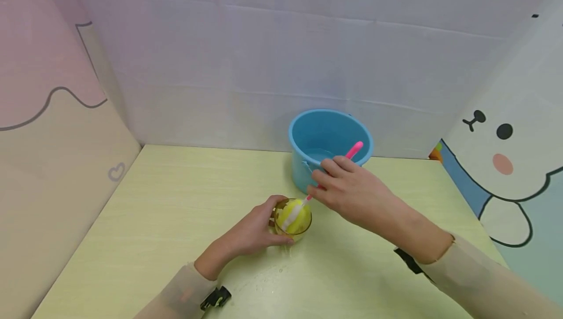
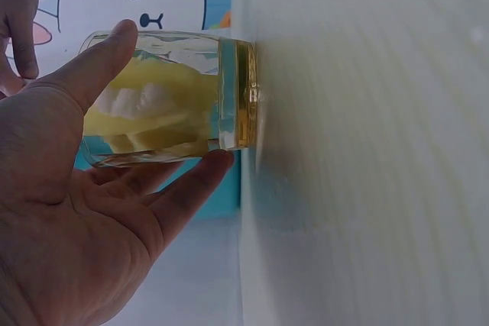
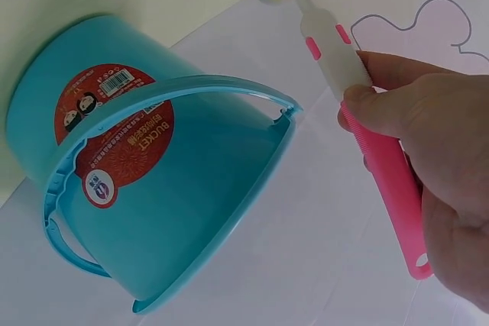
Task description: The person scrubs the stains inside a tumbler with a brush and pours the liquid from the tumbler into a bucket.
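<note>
An amber-tinted glass [image 2: 237,97] stands upright on the table, and my left hand [image 1: 257,228] holds it with fingers and thumb around its side. My right hand [image 1: 352,189] grips the pink handle of a bottle brush [image 3: 382,166], which slants down to the left. The brush's yellow and white sponge head [image 1: 294,215] is inside the glass; through the wall it fills much of the interior in the left wrist view. Behind the right hand stands a blue bucket [image 3: 206,181] with a red label, its handle lowered against its side.
The pale wooden table [image 1: 189,192] bears some wet drops [image 1: 272,280] in front of the glass. A white curtain-like backdrop [image 1: 246,55] rises along the back edge, with cartoon-printed panels [image 1: 506,138] at both sides. Some water [image 1: 318,154] shows in the bucket.
</note>
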Demonstrator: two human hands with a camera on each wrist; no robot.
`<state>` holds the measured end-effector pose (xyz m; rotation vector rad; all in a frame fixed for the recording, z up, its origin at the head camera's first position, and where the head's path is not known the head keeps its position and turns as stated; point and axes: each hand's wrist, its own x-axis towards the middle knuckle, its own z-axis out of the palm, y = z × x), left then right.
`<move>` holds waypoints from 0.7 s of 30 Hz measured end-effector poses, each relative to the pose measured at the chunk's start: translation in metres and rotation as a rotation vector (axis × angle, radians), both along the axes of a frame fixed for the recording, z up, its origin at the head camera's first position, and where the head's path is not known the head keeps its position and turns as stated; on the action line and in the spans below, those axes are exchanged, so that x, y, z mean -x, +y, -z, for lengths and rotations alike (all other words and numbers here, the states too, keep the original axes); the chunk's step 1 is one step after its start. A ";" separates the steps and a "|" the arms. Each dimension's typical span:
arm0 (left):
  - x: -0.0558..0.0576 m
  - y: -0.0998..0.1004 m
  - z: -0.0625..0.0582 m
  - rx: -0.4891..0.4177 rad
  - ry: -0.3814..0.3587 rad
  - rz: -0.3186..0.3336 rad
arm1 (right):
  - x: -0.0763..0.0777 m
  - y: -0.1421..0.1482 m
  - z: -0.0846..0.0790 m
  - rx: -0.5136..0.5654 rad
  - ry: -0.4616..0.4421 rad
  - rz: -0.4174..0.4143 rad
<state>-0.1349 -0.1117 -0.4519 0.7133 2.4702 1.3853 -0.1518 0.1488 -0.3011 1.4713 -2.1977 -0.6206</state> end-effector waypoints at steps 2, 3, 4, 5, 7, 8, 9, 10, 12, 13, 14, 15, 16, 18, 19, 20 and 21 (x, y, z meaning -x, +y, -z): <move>0.000 0.000 0.000 -0.006 -0.005 0.001 | 0.001 0.000 0.000 0.000 0.001 0.004; 0.000 0.000 0.000 -0.007 -0.006 0.002 | 0.001 0.000 0.000 0.000 0.001 0.008; 0.001 0.000 0.001 -0.007 -0.007 0.003 | 0.001 0.000 0.000 0.002 -0.001 0.011; 0.001 0.000 0.001 -0.006 -0.008 0.002 | 0.001 0.000 0.000 0.003 -0.002 0.015; 0.001 0.000 0.001 -0.008 -0.014 0.001 | 0.002 0.001 0.000 0.007 -0.007 0.024; 0.001 0.000 0.001 -0.009 -0.016 0.001 | 0.002 0.001 0.000 0.010 -0.010 0.028; 0.001 0.000 0.001 -0.009 -0.018 0.001 | 0.001 0.001 0.000 0.012 -0.013 0.032; 0.001 0.000 0.001 -0.010 -0.020 0.001 | 0.001 0.002 -0.001 0.014 -0.016 0.034; 0.001 0.001 0.001 -0.013 -0.023 0.002 | 0.001 0.003 -0.001 0.018 -0.018 0.038; 0.001 0.001 0.001 -0.014 -0.023 0.003 | 0.001 0.003 -0.002 0.020 -0.018 0.039; 0.001 0.001 0.001 -0.012 -0.022 0.003 | 0.000 0.004 -0.002 0.020 -0.017 0.039; 0.001 0.000 0.001 -0.010 -0.020 0.002 | 0.000 0.004 -0.002 0.021 -0.015 0.039; 0.001 0.000 0.001 -0.009 -0.019 0.003 | 0.000 0.005 -0.003 0.021 -0.012 0.040; 0.001 0.000 0.001 -0.006 -0.016 0.002 | 0.000 0.006 -0.003 0.019 -0.010 0.044; 0.001 0.000 0.001 -0.003 -0.014 0.002 | -0.001 0.007 -0.004 0.017 -0.011 0.048; 0.001 0.000 0.001 0.000 -0.012 0.002 | -0.001 0.007 -0.004 0.014 -0.013 0.052; 0.001 0.000 0.001 0.003 -0.011 0.001 | -0.001 0.008 -0.005 0.010 -0.014 0.057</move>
